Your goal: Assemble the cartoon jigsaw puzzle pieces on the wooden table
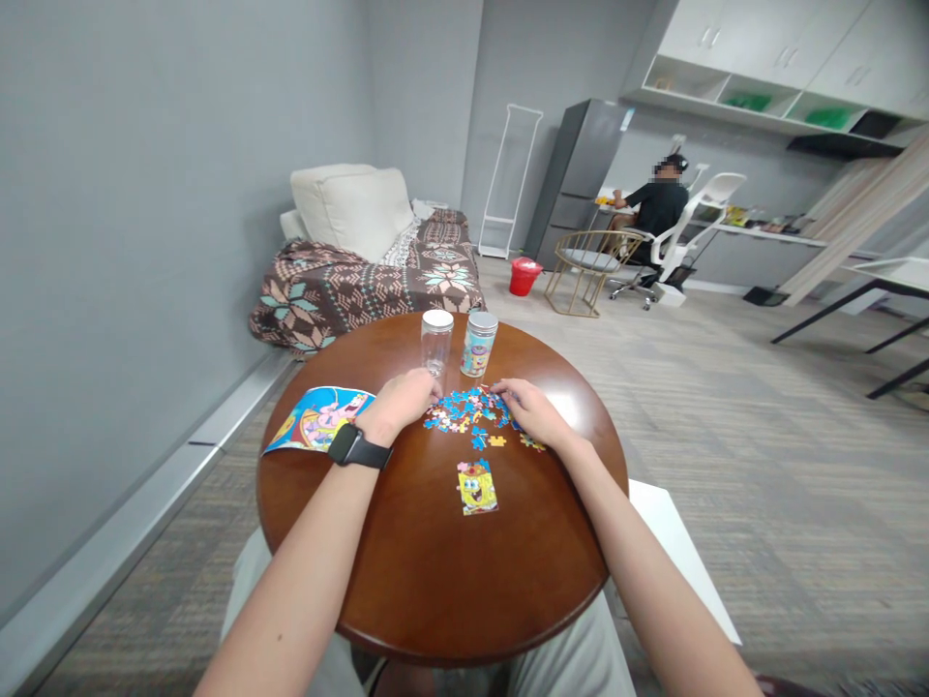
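A loose heap of jigsaw puzzle pieces (475, 407), mostly blue with some pink, white and yellow, lies between my hands. My left hand (412, 399) is at the heap's left edge, its fingers curled together and pointing down; whatever they may hold is hidden. On the right edge rests my right hand (535, 410), fingers stretched and slightly apart over the pieces. Nearer to me is a small joined puzzle section (477, 489) showing a yellow cartoon face. A few pieces, among them a yellow one (497, 441), lie just in front of the heap.
Behind the heap stand a clear jar (436, 347) with a white lid and a printed jar (478, 348) with a grey lid. A cartoon picture sheet (312, 418) lies by my left forearm on the round wooden table (428, 571). Another person (657, 208) sits far back.
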`<state>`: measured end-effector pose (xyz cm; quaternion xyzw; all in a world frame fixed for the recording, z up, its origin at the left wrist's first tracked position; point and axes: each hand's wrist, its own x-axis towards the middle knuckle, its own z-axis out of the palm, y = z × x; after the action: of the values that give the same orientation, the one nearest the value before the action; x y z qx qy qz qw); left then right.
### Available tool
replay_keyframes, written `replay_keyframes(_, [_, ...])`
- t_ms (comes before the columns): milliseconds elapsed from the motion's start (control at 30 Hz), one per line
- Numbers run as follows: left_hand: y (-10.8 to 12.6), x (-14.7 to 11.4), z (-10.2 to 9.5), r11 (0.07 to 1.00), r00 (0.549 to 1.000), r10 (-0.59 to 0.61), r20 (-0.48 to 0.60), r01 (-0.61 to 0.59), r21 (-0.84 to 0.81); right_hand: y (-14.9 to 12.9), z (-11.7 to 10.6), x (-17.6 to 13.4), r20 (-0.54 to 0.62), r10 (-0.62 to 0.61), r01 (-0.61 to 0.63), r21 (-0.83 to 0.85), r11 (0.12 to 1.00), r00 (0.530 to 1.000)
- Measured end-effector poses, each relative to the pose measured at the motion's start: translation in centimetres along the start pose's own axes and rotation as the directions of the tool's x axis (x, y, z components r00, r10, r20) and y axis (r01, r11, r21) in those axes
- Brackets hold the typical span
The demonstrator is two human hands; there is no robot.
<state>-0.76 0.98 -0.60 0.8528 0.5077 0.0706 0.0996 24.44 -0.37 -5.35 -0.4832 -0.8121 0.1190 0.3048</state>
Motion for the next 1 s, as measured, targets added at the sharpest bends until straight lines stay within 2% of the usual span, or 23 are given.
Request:
replay_keyframes(133, [0.5,-0.3,-0.5,0.999,1.000,-0.012,-0.007,0.012,0.039,-0.2,-0.1,0.0,-0.001,-0.091,0.091,0.031,0.995,0.996])
replay_keyframes(233, [0.5,-0.2,-0.5,0.999,0.999,0.044,0.014,-0.044,0.020,-0.3,0.1,-0.1,0.061,-0.158,0.152,0.092,0.984,0.985])
replay_keyframes(367, [0.1,0.2,-0.2,0.995,0.994,0.102,0.047,-0.102,-0.002,-0.1,0.4,0.0,0.101,-0.127,0.119,0.089,0.989,0.987])
replay_keyframes(500, [0.1,0.2,0.0,0.997,0.996,0.070,0.046,-0.071,0.012,-0.1,0.0,-0.1,0.059,-0.060,0.056,0.059,0.997,0.996])
replay_keyframes(600, [0.3,0.1,-0.1,0.998,0.998,0.060,0.028,-0.060,0.020,-0.6,-0.6,-0.4,0.069,-0.058,0.052,0.083,0.995,0.996])
replay_keyframes(733, [0.5,0.1,-0.2,0.996,0.995,0.093,0.028,-0.093,0.008,-1.2,-1.2,-0.8,0.169,-0.121,0.102,0.116,0.988,0.978])
replay_keyframes(833, [0.4,0.1,-0.1,0.996,0.995,0.092,0.050,-0.092,0.002,-1.1,-1.2,-0.9,0.222,-0.100,0.080,0.097,0.992,0.970])
replay_keyframes(1000, [0.4,0.1,-0.2,0.996,0.995,0.090,0.046,-0.091,0.020,-0.5,-1.1,-0.8,0.172,-0.074,0.058,0.099,0.993,0.982])
